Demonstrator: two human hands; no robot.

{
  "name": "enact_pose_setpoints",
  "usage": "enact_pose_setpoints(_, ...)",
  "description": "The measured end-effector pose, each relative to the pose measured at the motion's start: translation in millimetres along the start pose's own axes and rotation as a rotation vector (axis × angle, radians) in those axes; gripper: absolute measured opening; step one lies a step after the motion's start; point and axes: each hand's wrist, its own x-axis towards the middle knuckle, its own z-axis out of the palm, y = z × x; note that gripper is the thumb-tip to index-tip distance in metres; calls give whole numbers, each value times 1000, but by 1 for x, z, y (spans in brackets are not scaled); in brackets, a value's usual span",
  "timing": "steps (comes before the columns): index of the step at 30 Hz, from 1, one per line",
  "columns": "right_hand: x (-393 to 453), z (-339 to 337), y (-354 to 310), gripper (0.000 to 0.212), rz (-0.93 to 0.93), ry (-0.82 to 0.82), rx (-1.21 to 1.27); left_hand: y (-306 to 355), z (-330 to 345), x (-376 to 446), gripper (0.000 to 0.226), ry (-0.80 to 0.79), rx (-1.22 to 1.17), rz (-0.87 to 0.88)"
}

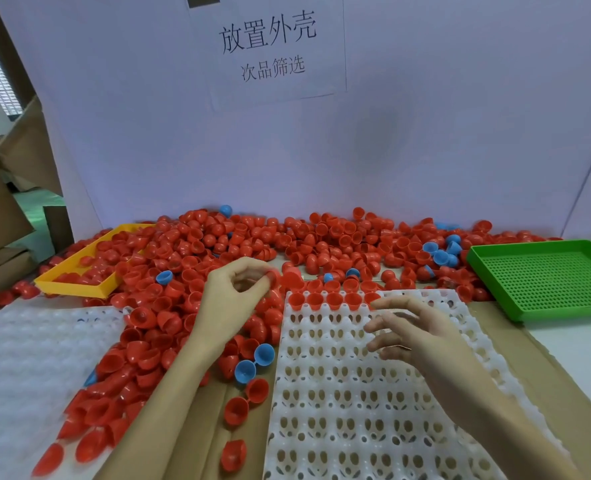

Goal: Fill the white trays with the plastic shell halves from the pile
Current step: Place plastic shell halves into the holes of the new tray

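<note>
A big pile of red shell halves (238, 244), with a few blue ones (441, 256) mixed in, covers the back and left of the table. A white tray (339, 393) with rows of cups lies in front of me; several red halves (334, 299) sit open side up in its far row. My left hand (231, 299) hovers over the pile just left of the tray's far corner and pinches a red shell half (274, 277) between thumb and fingers. My right hand (415, 327) hangs over the tray's far right part with fingers spread and holds nothing.
A second white tray (27, 348) lies at the left. A yellow bin (75, 287) half buried in shells stands at back left. A green perforated tray (543, 277) stands at right. A white board with a printed sign closes off the back. Cardboard covers the table.
</note>
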Motion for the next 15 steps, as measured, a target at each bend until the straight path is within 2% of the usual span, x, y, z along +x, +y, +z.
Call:
enact_pose_setpoints(2,-5,5,0,27,-79,-132,-47,8,14,-7,14,-70,8,27)
enact_pose_setpoints(4,-9,11,4,47,-184,-232,-142,15,30,-17,15,-139,23,47)
enact_pose_setpoints(6,-11,15,8,59,-296,-238,-282,20,45,-28,16,-183,55,69)
enact_pose_setpoints(7,-11,17,9,61,-365,-189,-382,22,50,-32,16,-194,72,82)
enact_pose_setpoints(10,-11,14,9,52,-518,-21,-594,25,56,-39,16,-222,71,96)
enact_pose_setpoints(15,-8,9,8,32,-459,-1,-540,31,46,-36,16,-322,-191,22)
